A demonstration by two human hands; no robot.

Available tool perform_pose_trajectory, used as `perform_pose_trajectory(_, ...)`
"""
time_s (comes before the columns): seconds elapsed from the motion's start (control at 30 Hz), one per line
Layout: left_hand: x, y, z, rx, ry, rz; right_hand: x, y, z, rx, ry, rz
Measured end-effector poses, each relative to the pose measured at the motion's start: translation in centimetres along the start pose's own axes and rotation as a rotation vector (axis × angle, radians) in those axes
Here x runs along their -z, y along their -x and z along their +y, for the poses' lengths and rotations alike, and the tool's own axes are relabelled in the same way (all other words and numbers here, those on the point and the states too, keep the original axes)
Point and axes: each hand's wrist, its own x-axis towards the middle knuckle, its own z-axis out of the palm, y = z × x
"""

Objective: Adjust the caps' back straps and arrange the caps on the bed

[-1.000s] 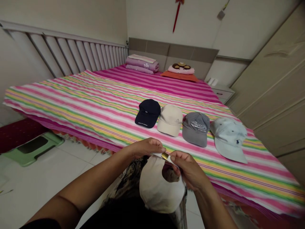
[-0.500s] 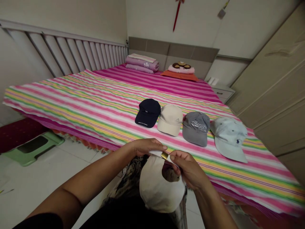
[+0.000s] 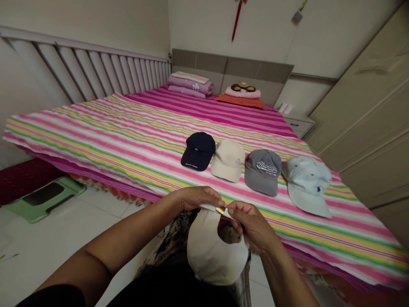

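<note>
Barely anything has shifted: both hands stay pinched on the white cap (image 3: 211, 251), held low before the striped bed (image 3: 96, 140). Left hand (image 3: 196, 197) grips the strap, right hand (image 3: 249, 224) the gold buckle (image 3: 220, 209); feed it straight, I'd judge

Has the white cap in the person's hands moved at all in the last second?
No. The white cap sits in the same spot below the row of caps on the bed, with both hands pinching its strap buckle as before.
</note>
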Motion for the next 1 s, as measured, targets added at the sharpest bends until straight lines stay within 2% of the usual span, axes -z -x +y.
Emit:
perform_pose_trajectory(0.27,0.22,-0.11,-0.47,-0.008,0.011,0.014,0.00,-0.05,0.08,-0.007,-0.036,-0.002)
perform_pose_trajectory(0.57,-0.09,0.05,0.00,0.040,-0.019,0.010,-0.09,-0.06,0.02,-0.017,-0.050,0.004)
perform_pose_trajectory(1.0,0.04,-0.07,-0.35,0.022,0.028,0.025,0.07,-0.14,0.28,0.010,-0.061,-0.012)
